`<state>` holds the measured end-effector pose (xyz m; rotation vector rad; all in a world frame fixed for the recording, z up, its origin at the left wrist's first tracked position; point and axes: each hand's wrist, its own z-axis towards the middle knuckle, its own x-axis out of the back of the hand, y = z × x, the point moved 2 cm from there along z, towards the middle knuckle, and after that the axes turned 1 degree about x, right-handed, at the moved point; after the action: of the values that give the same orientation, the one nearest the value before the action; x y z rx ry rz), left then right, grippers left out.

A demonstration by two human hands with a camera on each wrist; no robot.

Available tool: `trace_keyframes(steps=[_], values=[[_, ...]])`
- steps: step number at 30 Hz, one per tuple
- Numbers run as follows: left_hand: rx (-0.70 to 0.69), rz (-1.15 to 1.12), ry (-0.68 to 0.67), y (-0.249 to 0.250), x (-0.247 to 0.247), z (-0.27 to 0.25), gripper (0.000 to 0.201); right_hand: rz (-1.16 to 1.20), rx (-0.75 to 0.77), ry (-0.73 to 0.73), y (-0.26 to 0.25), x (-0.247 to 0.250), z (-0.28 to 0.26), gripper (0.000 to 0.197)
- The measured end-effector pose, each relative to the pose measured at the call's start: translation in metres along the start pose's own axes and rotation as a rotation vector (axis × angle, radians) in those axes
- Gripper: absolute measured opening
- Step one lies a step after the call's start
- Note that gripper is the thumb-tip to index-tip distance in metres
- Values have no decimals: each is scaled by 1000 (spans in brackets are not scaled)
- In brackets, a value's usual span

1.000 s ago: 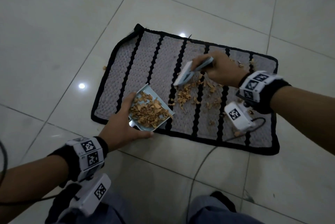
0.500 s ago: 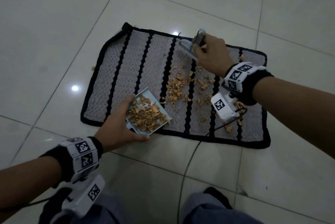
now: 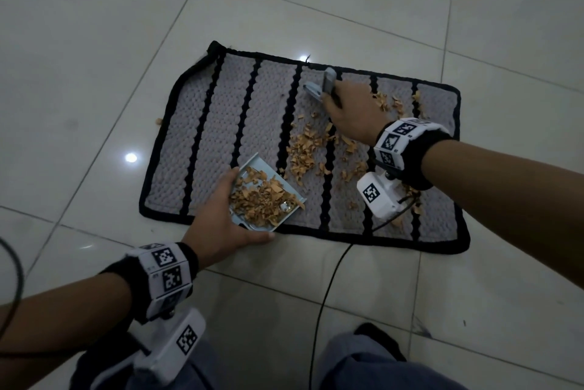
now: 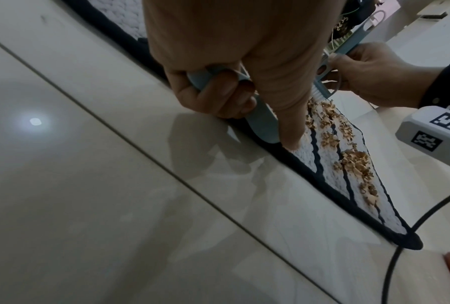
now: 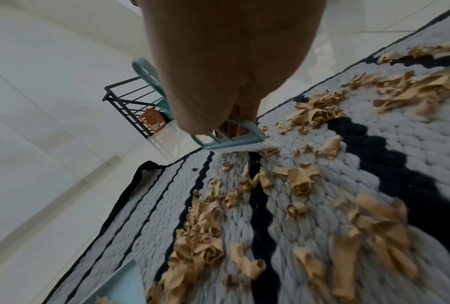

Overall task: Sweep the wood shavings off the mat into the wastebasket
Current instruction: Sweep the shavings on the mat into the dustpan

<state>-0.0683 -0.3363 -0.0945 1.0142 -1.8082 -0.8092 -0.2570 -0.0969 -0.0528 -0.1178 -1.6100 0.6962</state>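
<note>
Head view. Grey mat (image 3: 221, 137) with black stripes, centre of frame, on a pale tiled floor (image 3: 94, 42). Left hand (image 3: 218, 225), lower centre: fingers curled round the near end of a pale blue dustpan (image 3: 268, 193) heaped with wood shavings (image 3: 303, 149); the pan rests on the mat's near edge. Loose shavings lie right of the pan, between the two hands, with more toward the mat's right end. Right hand (image 3: 350, 111), upper right of centre: fingers closed round a pale blue hand brush (image 3: 319, 89) near the mat's far edge.

Left wrist view. Fingers (image 4: 218, 96) wrapped round the dustpan handle (image 4: 260, 121), thumb extended along it; shavings lie beyond the fingertips, at right.

Right wrist view. Brush head (image 5: 234, 142), bristles down on the mat, just past the fingers; grip itself hidden by the palm. Shavings spread across the lower right. A black wire rack (image 5: 130, 102) with an orange basket (image 5: 152, 120) stands at upper left.
</note>
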Motion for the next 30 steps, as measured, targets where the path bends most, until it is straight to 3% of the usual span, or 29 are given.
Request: trace_keyframes(steps=[9, 30], values=[[-6, -58, 10, -1, -4, -5, 116, -5, 12, -14, -1, -2, -15, 27], [86, 68, -6, 26, -19, 17, 126, 20, 17, -95, -11, -3, -30, 29]])
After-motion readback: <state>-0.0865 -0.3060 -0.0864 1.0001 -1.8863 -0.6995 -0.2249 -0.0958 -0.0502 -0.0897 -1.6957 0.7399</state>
